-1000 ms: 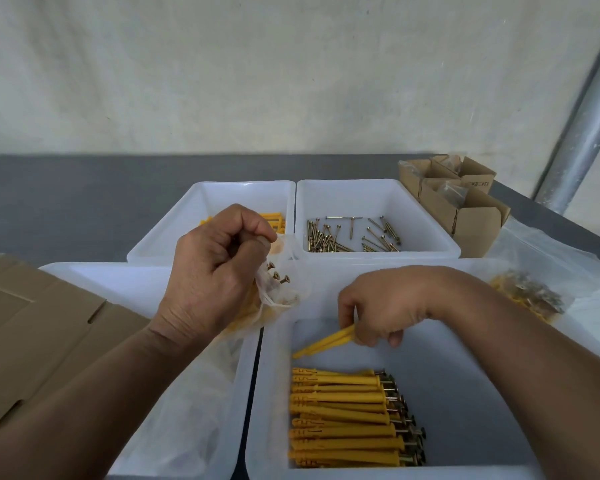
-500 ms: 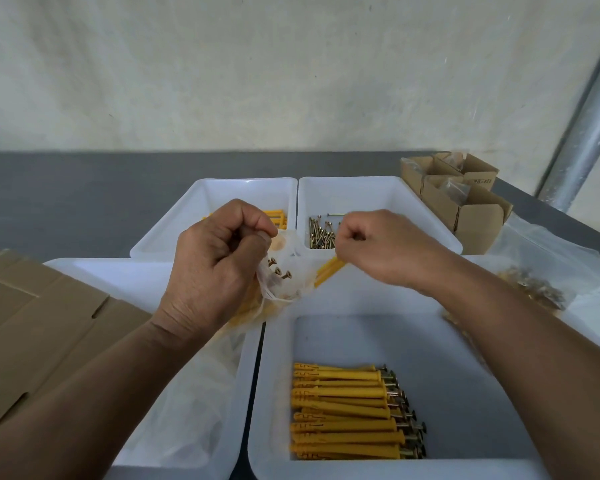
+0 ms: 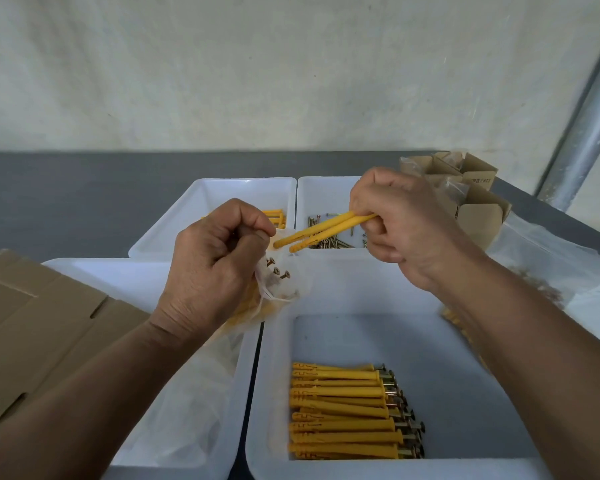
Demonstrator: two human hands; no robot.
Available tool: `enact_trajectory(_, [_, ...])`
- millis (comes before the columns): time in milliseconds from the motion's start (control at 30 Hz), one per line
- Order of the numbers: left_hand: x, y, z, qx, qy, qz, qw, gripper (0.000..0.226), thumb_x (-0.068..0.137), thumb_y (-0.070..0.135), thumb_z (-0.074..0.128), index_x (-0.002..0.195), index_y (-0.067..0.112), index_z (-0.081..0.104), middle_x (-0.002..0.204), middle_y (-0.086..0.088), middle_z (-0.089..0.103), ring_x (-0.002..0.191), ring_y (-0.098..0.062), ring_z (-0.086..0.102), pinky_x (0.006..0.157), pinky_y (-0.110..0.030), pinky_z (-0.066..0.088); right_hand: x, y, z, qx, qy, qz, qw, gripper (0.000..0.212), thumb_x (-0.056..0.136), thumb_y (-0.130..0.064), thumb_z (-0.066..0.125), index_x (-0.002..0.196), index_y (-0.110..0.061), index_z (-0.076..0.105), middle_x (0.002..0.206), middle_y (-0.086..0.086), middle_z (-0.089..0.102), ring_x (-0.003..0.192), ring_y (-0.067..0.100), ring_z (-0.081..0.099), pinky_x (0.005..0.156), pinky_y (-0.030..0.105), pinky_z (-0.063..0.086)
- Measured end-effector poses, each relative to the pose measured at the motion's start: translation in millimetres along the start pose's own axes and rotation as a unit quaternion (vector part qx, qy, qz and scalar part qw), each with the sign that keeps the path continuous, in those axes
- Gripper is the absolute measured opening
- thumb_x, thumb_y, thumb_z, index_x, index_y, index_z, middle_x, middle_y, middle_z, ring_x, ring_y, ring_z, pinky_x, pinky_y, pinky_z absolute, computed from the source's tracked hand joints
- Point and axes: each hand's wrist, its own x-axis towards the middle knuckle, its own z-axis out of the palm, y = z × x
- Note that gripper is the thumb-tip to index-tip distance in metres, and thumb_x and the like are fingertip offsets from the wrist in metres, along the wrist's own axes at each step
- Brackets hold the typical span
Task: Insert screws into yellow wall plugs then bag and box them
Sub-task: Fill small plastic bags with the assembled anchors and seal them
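My left hand [image 3: 212, 268] grips a small clear plastic bag [image 3: 278, 282] that holds several yellow plugs with screw heads showing at its mouth. My right hand [image 3: 399, 223] pinches two yellow wall plugs [image 3: 323, 232], their tips pointing down-left at the bag's opening. Below, a near white bin [image 3: 465, 348] holds a neat stack of assembled yellow plugs with screws [image 3: 347, 410]. A far left bin [image 3: 201, 209] has a few loose yellow plugs [image 3: 274, 216]. The far right bin [image 3: 319, 192] contains loose screws [image 3: 329, 239].
A near left white bin [image 3: 118, 275] holds clear bags. Flat cardboard [image 3: 32, 327] lies at left. Small open cardboard boxes [image 3: 478, 202] stand at the back right, beside a filled clear bag [image 3: 548, 261]. A metal pole [image 3: 589, 126] rises at far right.
My right hand rose from the near bin with two plugs and carried them up and right; their tips now point at the bag's mouth. The left hand kept holding the bag.
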Motion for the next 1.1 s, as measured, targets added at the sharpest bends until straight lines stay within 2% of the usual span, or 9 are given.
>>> enact_trajectory(100, [0, 1, 0, 0.003, 0.000, 0.004, 1.000, 0.022, 0.084, 0.013, 0.051, 0.075, 0.027, 0.065, 0.061, -0.007, 0.055, 0.050, -0.019, 0.045, 0.045, -0.025, 0.039, -2, 5, 8, -0.009, -0.020, 0.018, 1.000, 0.016, 0.082, 0.004, 0.046, 0.072, -0.008, 0.050, 0.046, -0.002, 0.031, 0.037, 0.010, 0.016, 0.042, 0.016, 0.016])
enact_trajectory(300, [0, 2, 0, 0.011, 0.000, 0.011, 1.000, 0.022, 0.084, 0.012, 0.051, 0.075, 0.027, 0.065, 0.059, -0.005, 0.055, 0.052, -0.029, 0.045, 0.045, -0.026, 0.039, -5, 12, 20, 0.023, -0.062, 0.035, 0.997, 0.019, 0.085, 0.000, 0.054, 0.069, -0.012, 0.052, 0.050, 0.000, 0.045, 0.041, 0.010, 0.026, 0.038, 0.019, 0.024])
enact_trajectory(400, [-1, 2, 1, 0.016, -0.001, 0.011, 1.000, 0.022, 0.084, 0.013, 0.051, 0.076, 0.027, 0.065, 0.060, 0.001, 0.056, 0.052, -0.025, 0.046, 0.045, -0.026, 0.040, -8, 16, 26, -0.010, -0.090, 0.022, 0.996, 0.013, 0.087, -0.007, 0.063, 0.076, -0.011, 0.058, 0.052, -0.001, 0.055, 0.044, 0.010, 0.036, 0.038, 0.021, 0.032])
enact_trajectory(533, [0, 1, 0, 0.026, -0.003, 0.013, 1.000, 0.018, 0.084, 0.013, 0.050, 0.078, 0.023, 0.065, 0.061, 0.000, 0.057, 0.052, -0.023, 0.048, 0.046, -0.026, 0.041, -10, 21, 32, -0.045, -0.123, -0.003, 0.991, 0.009, 0.087, -0.015, 0.070, 0.088, -0.013, 0.061, 0.057, -0.003, 0.063, 0.044, 0.010, 0.040, 0.042, 0.023, 0.037])
enact_trajectory(800, [0, -1, 0, 0.015, 0.005, 0.007, 1.000, 0.020, 0.083, 0.014, 0.051, 0.077, 0.026, 0.065, 0.059, -0.002, 0.055, 0.051, -0.016, 0.046, 0.046, -0.025, 0.040, -12, 17, 28, -0.042, -0.127, -0.024, 0.991, 0.009, 0.088, -0.008, 0.066, 0.083, -0.012, 0.060, 0.055, -0.004, 0.059, 0.046, 0.010, 0.040, 0.042, 0.024, 0.037])
enact_trajectory(933, [1, -1, 0, 0.004, 0.011, 0.010, 1.000, 0.022, 0.083, 0.013, 0.052, 0.075, 0.029, 0.066, 0.058, 0.004, 0.054, 0.050, -0.012, 0.045, 0.046, -0.022, 0.039, -13, 16, 27, -0.086, -0.155, -0.077, 0.981, 0.007, 0.089, -0.008, 0.065, 0.087, -0.011, 0.059, 0.065, -0.003, 0.059, 0.048, 0.011, 0.044, 0.047, 0.024, 0.041])
enact_trajectory(1100, [0, 0, 0, -0.012, 0.012, 0.017, 1.000, 0.019, 0.083, 0.012, 0.053, 0.077, 0.024, 0.066, 0.055, 0.004, 0.051, 0.047, -0.012, 0.042, 0.043, -0.021, 0.036, -14, 24, 34, -0.147, -0.176, -0.097, 0.969, 0.010, 0.088, -0.014, 0.070, 0.090, -0.022, 0.063, 0.064, -0.015, 0.059, 0.052, 0.000, 0.050, 0.053, 0.016, 0.042])
